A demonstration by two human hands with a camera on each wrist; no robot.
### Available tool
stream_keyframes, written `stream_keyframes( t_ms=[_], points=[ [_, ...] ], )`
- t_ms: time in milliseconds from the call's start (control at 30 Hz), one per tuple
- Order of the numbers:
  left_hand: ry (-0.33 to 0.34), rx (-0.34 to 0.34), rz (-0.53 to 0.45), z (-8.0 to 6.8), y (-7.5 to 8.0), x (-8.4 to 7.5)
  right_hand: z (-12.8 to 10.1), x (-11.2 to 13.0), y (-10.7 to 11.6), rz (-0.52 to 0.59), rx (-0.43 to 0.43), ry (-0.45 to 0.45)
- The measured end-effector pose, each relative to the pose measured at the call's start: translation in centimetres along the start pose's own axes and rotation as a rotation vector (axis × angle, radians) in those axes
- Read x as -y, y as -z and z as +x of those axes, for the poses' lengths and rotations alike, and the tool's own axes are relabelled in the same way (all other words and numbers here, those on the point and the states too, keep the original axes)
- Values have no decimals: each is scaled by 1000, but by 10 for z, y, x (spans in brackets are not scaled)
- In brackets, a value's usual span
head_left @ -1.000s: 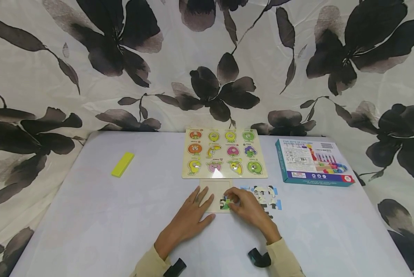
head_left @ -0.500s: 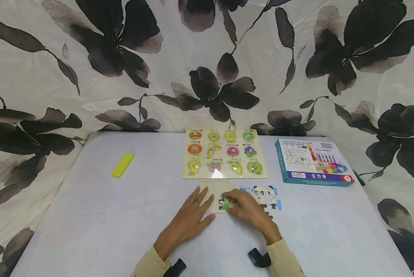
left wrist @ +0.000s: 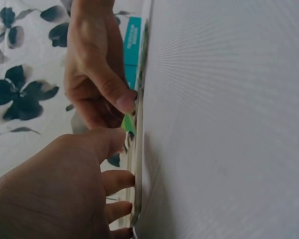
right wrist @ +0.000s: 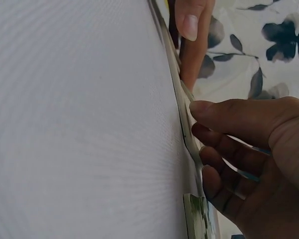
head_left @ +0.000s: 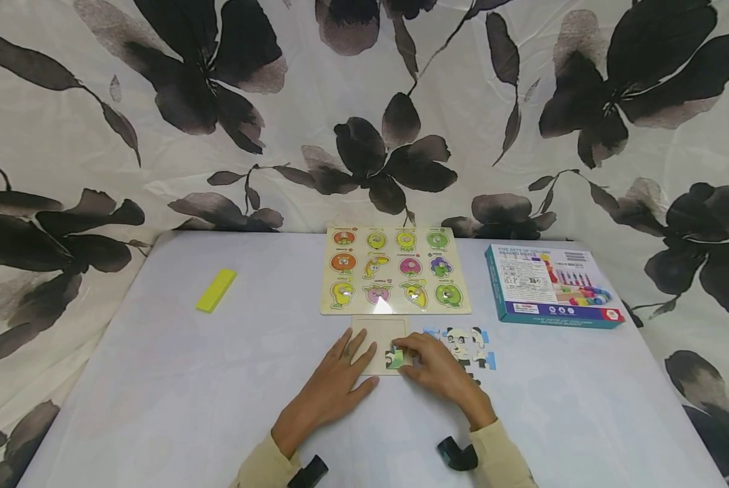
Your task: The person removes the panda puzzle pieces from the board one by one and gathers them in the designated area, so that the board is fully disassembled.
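A light wooden puzzle tray (head_left: 373,330) lies in front of me in the head view. My left hand (head_left: 333,383) rests on its left side with fingers spread and fairly straight. At the tray's lower right, my right hand (head_left: 434,362) grips a green jigsaw piece (head_left: 394,358) with thumb and bent fingers. In the left wrist view the green piece (left wrist: 128,123) shows at a slant under the right thumb, partly hidden by fingers. Several panda jigsaw pieces (head_left: 460,343) lie right of the tray, partly covered by my right hand.
A fruit puzzle board (head_left: 395,271) lies just behind the tray. At the right is a boxed toy set (head_left: 553,285); a yellow block (head_left: 216,290) lies to the left. All rest on a white-covered table (head_left: 156,379) before a floral cloth (head_left: 279,196).
The right fingers and the green jigsaw piece have shifted slightly left within the tray since a second ago. My left hand has stayed in place.
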State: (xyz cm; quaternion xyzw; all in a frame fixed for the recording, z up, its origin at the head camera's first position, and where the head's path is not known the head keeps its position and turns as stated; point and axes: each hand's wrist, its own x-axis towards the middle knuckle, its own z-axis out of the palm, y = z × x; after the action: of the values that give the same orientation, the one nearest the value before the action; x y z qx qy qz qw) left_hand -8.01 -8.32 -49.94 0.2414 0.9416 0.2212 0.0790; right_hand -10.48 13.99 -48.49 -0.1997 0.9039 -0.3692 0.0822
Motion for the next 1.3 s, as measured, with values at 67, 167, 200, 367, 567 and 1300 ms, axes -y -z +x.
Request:
stream_keyframes(
  t_ms=[67,167,200,367,567,1300],
  points=[
    [2,3,-2,0,0,0,0,-2,0,21,7,1],
    [4,7,-5,0,0,0,1,-3,0,53,16,6],
    [5,8,-6,0,0,0,1,-4,0,62,17,6],
    [5,9,-2,0,1,0,2,-6,1,111,9,18],
    [4,8,6,0,1,0,2,-5,4,215,11,10],
    [10,4,-5,0,1,0,-3,-2,20,311,29,-11]
  ],
)
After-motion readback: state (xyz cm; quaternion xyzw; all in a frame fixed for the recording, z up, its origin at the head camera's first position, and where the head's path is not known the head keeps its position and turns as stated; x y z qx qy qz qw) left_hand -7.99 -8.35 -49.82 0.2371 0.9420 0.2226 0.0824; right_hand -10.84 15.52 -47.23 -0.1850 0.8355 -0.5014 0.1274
